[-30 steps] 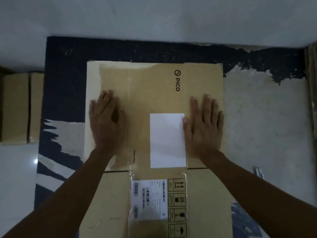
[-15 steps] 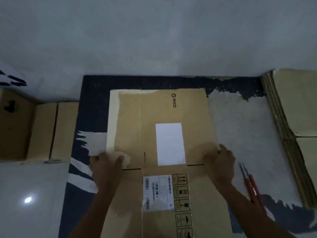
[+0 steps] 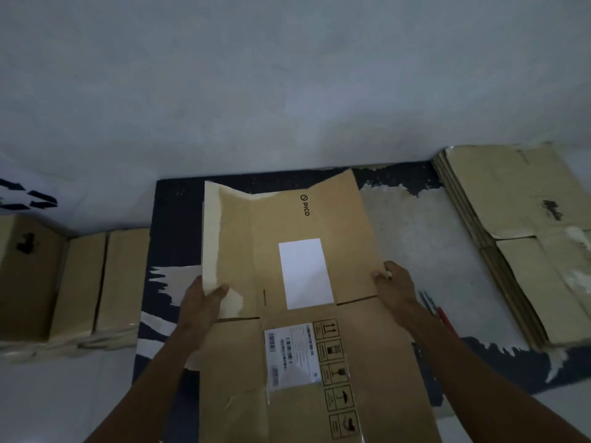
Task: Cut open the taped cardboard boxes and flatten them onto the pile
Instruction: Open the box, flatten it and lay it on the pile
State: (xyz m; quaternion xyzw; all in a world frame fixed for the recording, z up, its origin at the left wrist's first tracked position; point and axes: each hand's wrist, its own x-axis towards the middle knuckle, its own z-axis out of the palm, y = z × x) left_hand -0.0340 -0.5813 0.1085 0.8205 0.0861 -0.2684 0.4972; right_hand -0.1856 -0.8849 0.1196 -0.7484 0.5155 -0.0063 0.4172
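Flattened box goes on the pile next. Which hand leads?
Right, probably. The pile lies on the right hand's side; both hands grip the flattened box, left hand on the far edge.

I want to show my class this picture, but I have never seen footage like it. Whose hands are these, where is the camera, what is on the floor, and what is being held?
There is no machine here. A person wears a wide-angle camera on the head, looking forward and down, so you see their own two arms reaching out.

The left hand and the right hand each grip one side edge of a flattened cardboard box, printed PICO, with a white label on it. Its far end curls up off the dark mat it lies over.

To the right lies a pile of flattened boxes. To the left stand boxes not yet flattened. A red-handled tool, probably the cutter, lies beside the right wrist.
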